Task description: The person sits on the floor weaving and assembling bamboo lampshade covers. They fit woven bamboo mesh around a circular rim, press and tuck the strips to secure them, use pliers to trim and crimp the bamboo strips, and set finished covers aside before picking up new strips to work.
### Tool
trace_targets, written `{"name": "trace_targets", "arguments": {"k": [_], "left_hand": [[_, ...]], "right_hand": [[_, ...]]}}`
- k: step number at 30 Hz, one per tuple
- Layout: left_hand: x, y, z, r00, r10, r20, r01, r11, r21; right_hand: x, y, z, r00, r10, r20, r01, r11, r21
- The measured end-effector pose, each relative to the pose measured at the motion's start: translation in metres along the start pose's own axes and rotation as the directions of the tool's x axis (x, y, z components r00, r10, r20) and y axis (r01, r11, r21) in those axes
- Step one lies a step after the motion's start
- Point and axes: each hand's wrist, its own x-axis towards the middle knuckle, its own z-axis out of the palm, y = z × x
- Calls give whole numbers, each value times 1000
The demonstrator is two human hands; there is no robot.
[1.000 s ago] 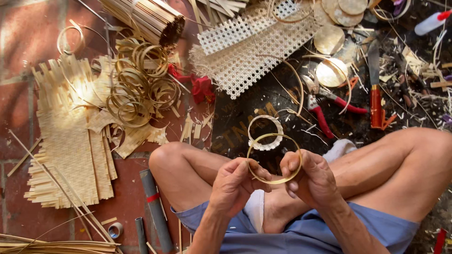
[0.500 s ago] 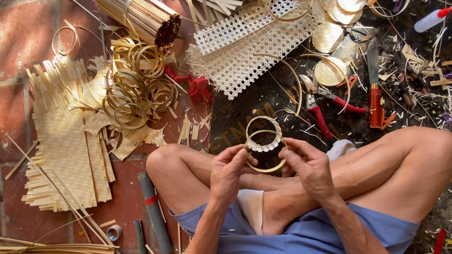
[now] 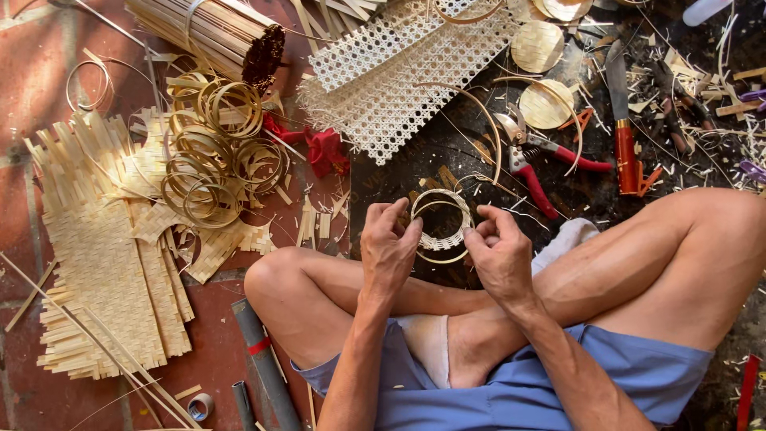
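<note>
I sit cross-legged on the floor. My left hand (image 3: 388, 243) and my right hand (image 3: 499, 251) both grip a small bamboo ring (image 3: 441, 227) from opposite sides, just above my knees. The ring is a thin tan hoop with a strip of white cane lattice along its lower inner edge. My left fingers pinch its left rim. My right thumb and fingers pinch its right rim.
A pile of loose bamboo rings (image 3: 214, 156) lies to the left, over woven bamboo mats (image 3: 92, 247). White cane webbing (image 3: 399, 72) lies ahead. Red-handled pruning shears (image 3: 531, 160) and a red-handled knife (image 3: 622, 120) lie to the right. A bundle of bamboo sticks (image 3: 211, 32) is at the top.
The ring has come lower and closer to my lap, and both hands have shifted their grip, pressing the rim inward so the hoop looks smaller and rounder.
</note>
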Motion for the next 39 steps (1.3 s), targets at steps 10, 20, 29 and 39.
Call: {"name": "trace_targets", "arguments": {"k": [10, 20, 29, 39], "left_hand": [[20, -26, 8, 993, 20, 116, -3, 990, -142], [2, -40, 38, 991, -121, 53, 129, 793, -596], [5, -38, 40, 999, -49, 6, 47, 909, -413], [12, -58, 60, 976, -188, 108, 213, 747, -629]], "right_hand": [[7, -3, 6, 853, -520, 34, 463, 726, -508], [60, -5, -1, 666, -727, 166, 700, 531, -478], [70, -2, 3, 655, -735, 176, 738, 572, -358], [70, 12, 8, 694, -698, 173, 719, 665, -201]]}}
